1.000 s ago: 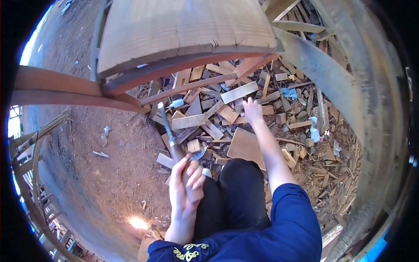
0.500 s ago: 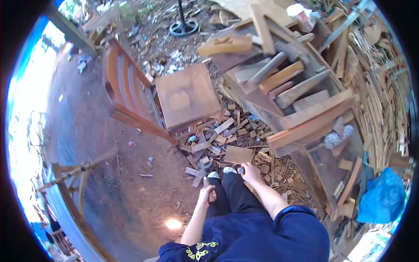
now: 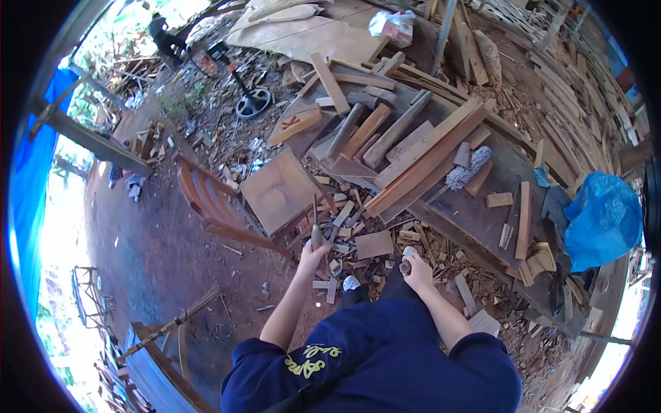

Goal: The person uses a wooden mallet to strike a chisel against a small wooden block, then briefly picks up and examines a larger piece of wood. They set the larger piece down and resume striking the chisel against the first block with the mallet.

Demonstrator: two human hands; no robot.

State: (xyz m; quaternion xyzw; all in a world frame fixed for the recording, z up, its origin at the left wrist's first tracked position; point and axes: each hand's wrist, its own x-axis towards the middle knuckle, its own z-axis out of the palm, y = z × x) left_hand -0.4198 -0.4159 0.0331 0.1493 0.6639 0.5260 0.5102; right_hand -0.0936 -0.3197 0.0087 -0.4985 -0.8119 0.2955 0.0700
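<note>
My left hand is closed around a chisel, its narrow dark blade pointing up and away from me, overlapping the front of the chair seat in this view. Lower and to the right, my right hand grips a dark, round-ended handle; the rest of it is hidden by the fingers. A wooden chair with a slatted back stands in front of my left hand. Beyond my right hand, a flat square board lies among wood offcuts on the ground.
At the right stands a low workbench bearing long planks, several wooden tools, a grey fluffy brush and a blue plastic bag. A pole on a round black base stands behind the chair. A wooden frame is at lower left.
My view has swung to the right and I am nearer the bench. The left hand has risen with the chisel towards the chair; the right hand still holds its handle.
</note>
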